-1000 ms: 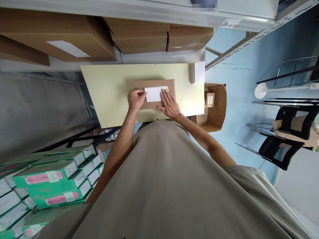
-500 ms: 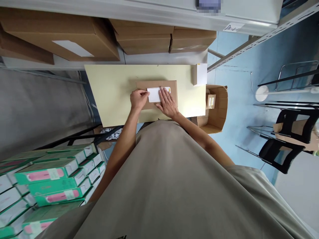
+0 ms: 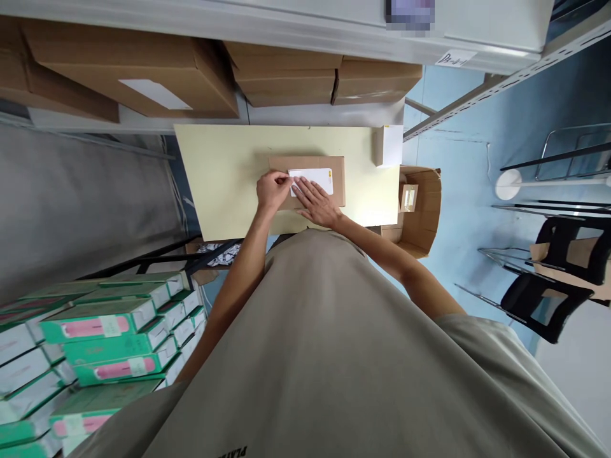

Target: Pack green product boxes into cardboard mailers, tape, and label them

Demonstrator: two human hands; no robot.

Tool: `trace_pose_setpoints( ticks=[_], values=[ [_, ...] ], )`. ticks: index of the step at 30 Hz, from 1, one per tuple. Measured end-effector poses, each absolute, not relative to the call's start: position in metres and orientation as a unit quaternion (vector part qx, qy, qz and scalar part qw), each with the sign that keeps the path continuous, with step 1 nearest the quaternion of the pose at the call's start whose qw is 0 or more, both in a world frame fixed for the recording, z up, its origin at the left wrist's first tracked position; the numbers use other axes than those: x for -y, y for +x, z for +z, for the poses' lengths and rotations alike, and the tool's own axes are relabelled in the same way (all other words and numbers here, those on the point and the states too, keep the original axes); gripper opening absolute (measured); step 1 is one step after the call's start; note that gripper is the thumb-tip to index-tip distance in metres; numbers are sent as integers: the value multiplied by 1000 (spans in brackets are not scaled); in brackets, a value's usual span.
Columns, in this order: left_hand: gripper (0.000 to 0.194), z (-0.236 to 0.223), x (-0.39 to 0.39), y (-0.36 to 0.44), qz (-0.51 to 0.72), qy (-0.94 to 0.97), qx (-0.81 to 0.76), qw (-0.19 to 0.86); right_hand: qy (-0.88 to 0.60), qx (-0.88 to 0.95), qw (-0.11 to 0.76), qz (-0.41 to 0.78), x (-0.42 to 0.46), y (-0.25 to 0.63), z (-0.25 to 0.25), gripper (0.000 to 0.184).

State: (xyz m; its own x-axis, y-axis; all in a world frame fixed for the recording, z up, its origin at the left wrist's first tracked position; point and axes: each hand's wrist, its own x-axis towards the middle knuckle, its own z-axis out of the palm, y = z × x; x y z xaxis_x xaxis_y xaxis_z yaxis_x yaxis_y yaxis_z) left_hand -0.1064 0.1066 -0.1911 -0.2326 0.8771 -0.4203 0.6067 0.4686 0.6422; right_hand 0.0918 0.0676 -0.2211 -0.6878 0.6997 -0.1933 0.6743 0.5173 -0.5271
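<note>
A flat cardboard box (image 3: 338, 184) lies on the pale yellow table (image 3: 224, 184) in front of me. On its top is a white label (image 3: 321, 175) with a small yellow mark near the right end. My left hand (image 3: 271, 192) pinches the label's left edge between thumb and fingertips. My right hand (image 3: 317, 205) lies with its fingers stretched out, fingertips resting on the label's left part beside the left hand. The fingers partly cover the label's lower left side.
A small white box (image 3: 391, 145) stands at the table's right end. Beyond it sits an open carton (image 3: 424, 213) with a smaller box inside. Brown cartons (image 3: 286, 86) line the shelf behind the table. Green boxes (image 3: 100, 340) are stacked at lower left; black chairs (image 3: 544, 302) stand right.
My right hand has slid leftward along the label, uncovering its right end with the yellow mark. My left hand keeps its pinch at the left edge. The view has shifted slightly.
</note>
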Motion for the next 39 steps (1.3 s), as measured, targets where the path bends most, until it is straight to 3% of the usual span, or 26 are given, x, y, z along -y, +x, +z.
trace_pose_setpoints(
  ticks=[6, 16, 28, 34, 39],
  values=[
    [16, -202, -96, -106, 234, 509, -750, 353, -411, 868, 23, 278, -69, 89, -225, 86],
    [33, -223, -74, -104, 309, 559, -715, 284, -422, 859, 35, 289, -76, 87, -226, 82],
    [70, -249, -70, -110, 387, 485, -719, 314, -396, 870, 22, 292, -81, 70, -224, 82],
    [48, -246, -72, -111, 368, 473, -739, 309, -461, 841, 36, 280, -82, 61, -220, 82],
    [21, -227, -77, -105, 318, 471, -766, 301, -368, 883, -14, 290, -65, 83, -204, 78]
  ],
)
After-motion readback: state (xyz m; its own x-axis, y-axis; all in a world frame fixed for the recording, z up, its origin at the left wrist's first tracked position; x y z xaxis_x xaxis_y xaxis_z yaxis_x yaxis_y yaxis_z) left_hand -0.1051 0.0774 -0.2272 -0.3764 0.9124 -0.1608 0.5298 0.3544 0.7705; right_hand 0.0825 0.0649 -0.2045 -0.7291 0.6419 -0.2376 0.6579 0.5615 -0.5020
